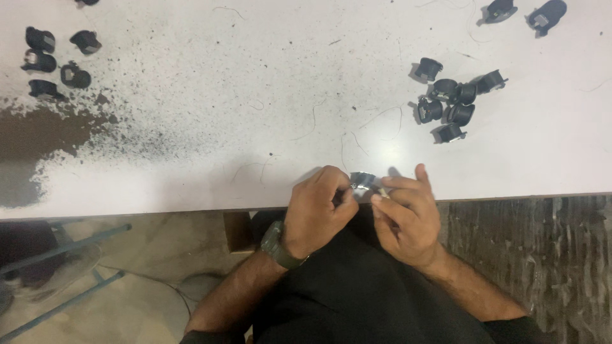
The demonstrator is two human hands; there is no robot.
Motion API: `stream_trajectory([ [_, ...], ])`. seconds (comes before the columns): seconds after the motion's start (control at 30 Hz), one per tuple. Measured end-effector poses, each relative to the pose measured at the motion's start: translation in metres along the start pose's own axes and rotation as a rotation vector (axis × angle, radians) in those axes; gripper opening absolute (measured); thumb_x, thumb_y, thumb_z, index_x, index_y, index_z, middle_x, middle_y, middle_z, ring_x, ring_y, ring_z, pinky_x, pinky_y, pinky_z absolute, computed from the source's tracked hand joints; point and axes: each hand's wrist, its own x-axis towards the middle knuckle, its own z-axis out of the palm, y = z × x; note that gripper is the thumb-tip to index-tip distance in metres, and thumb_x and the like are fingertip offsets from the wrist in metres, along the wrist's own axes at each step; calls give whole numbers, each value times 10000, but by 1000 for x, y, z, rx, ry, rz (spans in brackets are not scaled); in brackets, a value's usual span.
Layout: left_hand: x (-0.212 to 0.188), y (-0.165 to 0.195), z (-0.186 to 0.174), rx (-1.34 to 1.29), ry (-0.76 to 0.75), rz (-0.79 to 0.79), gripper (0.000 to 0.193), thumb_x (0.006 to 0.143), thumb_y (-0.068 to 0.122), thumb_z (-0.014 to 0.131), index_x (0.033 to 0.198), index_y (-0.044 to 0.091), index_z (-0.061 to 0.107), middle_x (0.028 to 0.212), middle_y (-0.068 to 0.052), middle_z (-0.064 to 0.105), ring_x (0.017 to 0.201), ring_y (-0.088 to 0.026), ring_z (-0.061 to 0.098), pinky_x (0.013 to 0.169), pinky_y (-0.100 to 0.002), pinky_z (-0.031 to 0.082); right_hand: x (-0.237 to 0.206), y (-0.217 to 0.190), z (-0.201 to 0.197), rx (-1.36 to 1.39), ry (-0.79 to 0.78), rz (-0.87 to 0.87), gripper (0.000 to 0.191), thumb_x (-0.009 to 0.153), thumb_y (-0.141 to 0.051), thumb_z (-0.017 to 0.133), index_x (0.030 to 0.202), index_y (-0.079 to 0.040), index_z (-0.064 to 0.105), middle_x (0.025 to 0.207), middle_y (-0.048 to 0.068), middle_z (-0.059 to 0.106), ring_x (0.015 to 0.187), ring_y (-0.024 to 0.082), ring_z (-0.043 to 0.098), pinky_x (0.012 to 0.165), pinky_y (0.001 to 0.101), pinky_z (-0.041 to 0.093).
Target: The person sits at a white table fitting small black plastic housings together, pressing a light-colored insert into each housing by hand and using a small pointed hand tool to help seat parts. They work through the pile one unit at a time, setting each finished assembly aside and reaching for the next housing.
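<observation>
My left hand [317,213] and my right hand [408,220] meet at the near edge of the white table [268,95]. Together they pinch a small shiny metal-and-black part [363,182] between their fingertips. The left fingers curl over its left side, the right thumb and forefinger press on its right side. Much of the part is hidden by the fingers. A dark green watch [275,247] sits on my left wrist.
Several small black cylindrical parts [449,102] lie in a cluster at the right, two more [523,13] at the far right corner. Another group of black parts [54,60] lies at the far left. Dark specks and a worn brown patch [44,137] mark the left side.
</observation>
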Motion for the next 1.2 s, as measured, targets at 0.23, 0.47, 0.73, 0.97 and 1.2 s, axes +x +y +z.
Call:
stream_trajectory([
  [0.23, -4, -2, 5, -40, 2, -12, 144, 838, 33, 700, 899, 50, 572, 840, -93, 654, 754, -278, 657, 655, -402, 533, -12, 3, 11, 43, -41, 29, 312, 826, 28, 772, 1092, -41, 625, 952, 106, 691, 1100, 312, 702, 1233, 590, 335],
  [0.47, 1, 6, 5, -106, -43, -53, 128, 847, 55, 699, 921, 58, 594, 850, -89, 664, 742, -261, 660, 649, -393, 539, -16, 8, 4, -22, -90, 43, 311, 797, 30, 788, 1065, -36, 645, 975, 125, 703, 1089, 305, 703, 1223, 593, 353],
  [0.73, 75, -8, -1, 317, -111, 374, 40, 857, 77, 629, 884, 54, 612, 1426, -215, 576, 1363, -368, 505, 1151, -504, 397, 19, 61, -52, -262, -5, -68, 262, 972, -45, 764, 1162, -94, 591, 1169, 124, 690, 1312, 314, 644, 1313, 587, 284],
  [0.97, 63, -15, -5, 289, -404, 443, 300, 966, 76, 598, 1233, -57, 626, 1519, -184, 529, 1469, -311, 413, 1231, -539, 318, 102, 119, -45, -367, -473, -206, 231, 919, -115, 713, 1078, -74, 551, 1382, 124, 624, 1460, 341, 471, 1259, 658, 206],
  [1.2, -46, -22, -115, 163, -363, 149, 82, 850, 70, 679, 845, 53, 599, 1462, -175, 596, 1459, -376, 457, 1190, -545, 347, 180, 197, -54, -447, -377, -248, 196, 1083, -91, 623, 1258, -71, 536, 1360, 127, 639, 1388, 282, 501, 1197, 569, 320],
])
